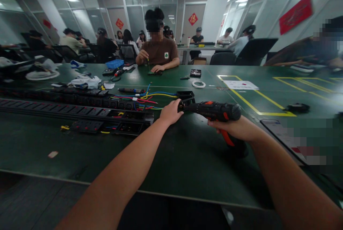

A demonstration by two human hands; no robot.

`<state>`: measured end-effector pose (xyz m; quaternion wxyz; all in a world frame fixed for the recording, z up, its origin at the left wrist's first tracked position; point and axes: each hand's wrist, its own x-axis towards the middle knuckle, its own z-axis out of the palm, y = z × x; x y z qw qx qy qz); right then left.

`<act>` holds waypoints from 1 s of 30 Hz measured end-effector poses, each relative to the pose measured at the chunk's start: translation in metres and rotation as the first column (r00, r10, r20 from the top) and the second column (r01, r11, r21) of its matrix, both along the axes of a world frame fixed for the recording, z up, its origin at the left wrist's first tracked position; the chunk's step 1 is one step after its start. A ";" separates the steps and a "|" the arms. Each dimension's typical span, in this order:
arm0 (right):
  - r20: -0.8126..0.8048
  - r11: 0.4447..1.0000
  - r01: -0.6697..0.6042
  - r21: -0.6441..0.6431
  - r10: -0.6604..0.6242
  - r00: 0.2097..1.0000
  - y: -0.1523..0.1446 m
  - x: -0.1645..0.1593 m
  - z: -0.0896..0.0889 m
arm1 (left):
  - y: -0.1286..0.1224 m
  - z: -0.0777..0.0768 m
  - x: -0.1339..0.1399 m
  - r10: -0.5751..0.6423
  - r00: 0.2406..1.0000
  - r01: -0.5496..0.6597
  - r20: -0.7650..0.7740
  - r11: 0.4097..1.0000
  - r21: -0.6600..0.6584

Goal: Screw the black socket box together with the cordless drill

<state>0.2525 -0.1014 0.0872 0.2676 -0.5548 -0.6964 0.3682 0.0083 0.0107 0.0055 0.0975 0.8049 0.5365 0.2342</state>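
My right hand is wrapped round the grip of a black and orange cordless drill, held level with its nose to the left. The drill's tip meets a small black part that my left hand grips from the left side. What kind of part it is, I cannot make out, as my fingers cover much of it. Just behind my left hand lies a black rectangular frame, with blue, yellow and red wires running left from near it. Long black power strips with rows of sockets stretch across the left.
A phone lies near my right forearm. Farther back are a tape roll, a paper sheet, a screwdriver and a blue basket. Across the green table a person works with a screwdriver. Other people sit beyond.
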 end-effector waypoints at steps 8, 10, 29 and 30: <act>-0.010 0.999 -0.038 0.009 0.038 0.999 0.001 0.000 -0.002 | 0.000 0.001 0.000 0.018 1.000 -0.018 0.022 1.000 -0.022; -0.012 1.000 -0.027 -0.006 0.027 1.000 0.002 0.001 -0.002 | 0.000 0.001 0.000 0.020 0.999 -0.019 0.029 0.999 -0.029; 0.003 0.999 -0.034 -0.002 0.034 0.999 0.001 0.002 -0.003 | 0.007 -0.003 -0.001 0.032 0.989 -0.020 0.144 0.996 -0.087; 0.003 1.000 -0.031 -0.001 0.031 0.999 0.001 0.002 -0.002 | 0.007 -0.003 -0.001 0.033 0.988 -0.021 0.151 0.997 -0.080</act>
